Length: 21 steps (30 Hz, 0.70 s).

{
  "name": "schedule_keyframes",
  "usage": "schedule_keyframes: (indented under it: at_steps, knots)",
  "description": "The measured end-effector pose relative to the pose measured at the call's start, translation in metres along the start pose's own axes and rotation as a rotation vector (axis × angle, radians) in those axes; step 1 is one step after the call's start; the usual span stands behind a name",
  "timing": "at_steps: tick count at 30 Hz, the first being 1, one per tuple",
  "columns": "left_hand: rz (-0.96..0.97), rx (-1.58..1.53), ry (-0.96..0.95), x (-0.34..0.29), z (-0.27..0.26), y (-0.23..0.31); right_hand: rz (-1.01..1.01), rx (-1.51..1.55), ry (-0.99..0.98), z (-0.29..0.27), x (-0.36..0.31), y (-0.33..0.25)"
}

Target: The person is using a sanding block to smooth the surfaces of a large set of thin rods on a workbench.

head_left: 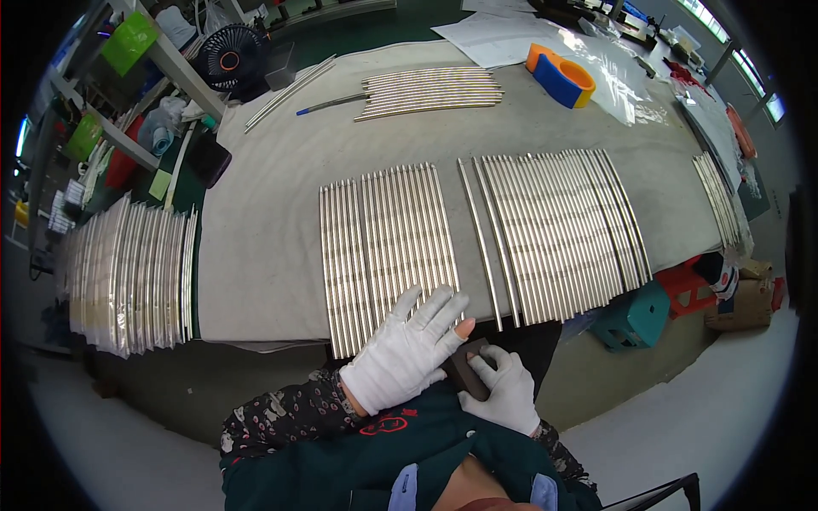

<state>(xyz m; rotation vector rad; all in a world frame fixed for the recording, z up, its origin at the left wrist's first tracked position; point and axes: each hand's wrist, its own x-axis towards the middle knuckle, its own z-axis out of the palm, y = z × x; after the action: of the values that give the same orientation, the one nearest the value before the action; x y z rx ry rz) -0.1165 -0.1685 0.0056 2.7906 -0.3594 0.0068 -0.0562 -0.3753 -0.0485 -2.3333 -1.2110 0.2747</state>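
My left hand (pixel 400 351), in a white glove with the thumb tip bare, lies with fingers stretched over the near ends of a row of shiny metal rods (pixel 388 238). Close to my body, my right hand (pixel 504 396), also gloved, grips a dark brown block (pixel 463 372) just below the table edge. To the right lies a second, wider row of metal rods (pixel 562 230). Between the two rows a single rod (pixel 482 247) lies apart. All these rods run side by side, pointing away from me.
Bundles of rods in clear plastic (pixel 128 277) stand at left. Farther back lie a short stack of rods (pixel 434 92), a blue pen (pixel 328 104) and orange and blue tape rolls (pixel 562 75). More rods (pixel 717 200) lie at right. Stools (pixel 635 315) stand below the table.
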Motion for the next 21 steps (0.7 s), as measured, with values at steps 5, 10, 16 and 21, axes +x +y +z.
schedule_keyframes:
  at_steps: [5, 10, 16, 21]
  knots:
    - [-0.003, -0.009, 0.008, -0.004, -0.002, -0.001, -0.005, 0.01, 0.001, -0.001, 0.0, -0.002]
    - [0.042, 0.018, 0.056, -0.007, 0.0, -0.005, -0.014, 0.003, 0.007, 0.0, 0.0, -0.001]
    - [0.035, 0.132, 0.059, -0.005, 0.009, -0.005, -0.016, 0.006, -0.006, 0.001, 0.002, -0.001]
    - [0.042, 0.127, 0.044, -0.001, 0.008, -0.004, -0.023, 0.004, -0.001, 0.002, 0.001, 0.0]
